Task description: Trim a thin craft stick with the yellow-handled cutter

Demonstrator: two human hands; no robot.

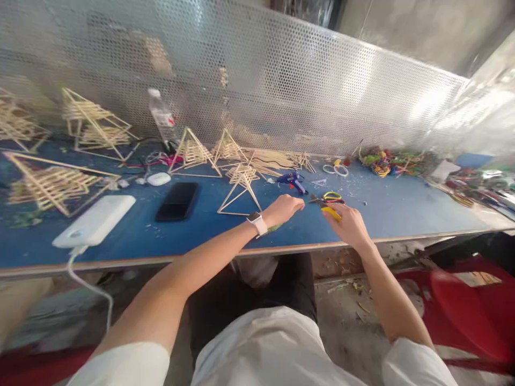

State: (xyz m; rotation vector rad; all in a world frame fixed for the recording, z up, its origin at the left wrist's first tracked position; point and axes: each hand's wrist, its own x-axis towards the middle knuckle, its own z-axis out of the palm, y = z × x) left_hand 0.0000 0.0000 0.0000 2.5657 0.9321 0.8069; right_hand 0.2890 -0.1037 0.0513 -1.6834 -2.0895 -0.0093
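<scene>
My right hand (351, 226) is wrapped round the yellow handles of pliers (332, 213), whose dark jaws point left towards my other hand. My left hand (285, 209), with a white-strapped watch (257, 222) on its wrist, is closed in a pinch just left of the jaws. What its fingers hold is too small to make out. Scissors with yellow and red handles (332, 197) lie just beyond the pliers. Behind my left hand is a blue glue gun (293, 180). A small pyramid frame of wooden sticks (240, 185) stands left of that hand.
More stick pyramids (96, 128) stand to the left, near a plastic bottle (161, 115). A black phone (177, 201) and a white power bank (94, 221) with a cable lie on the blue table (386, 214). Loose sticks (273, 160) lie along the perforated metal screen (306, 80).
</scene>
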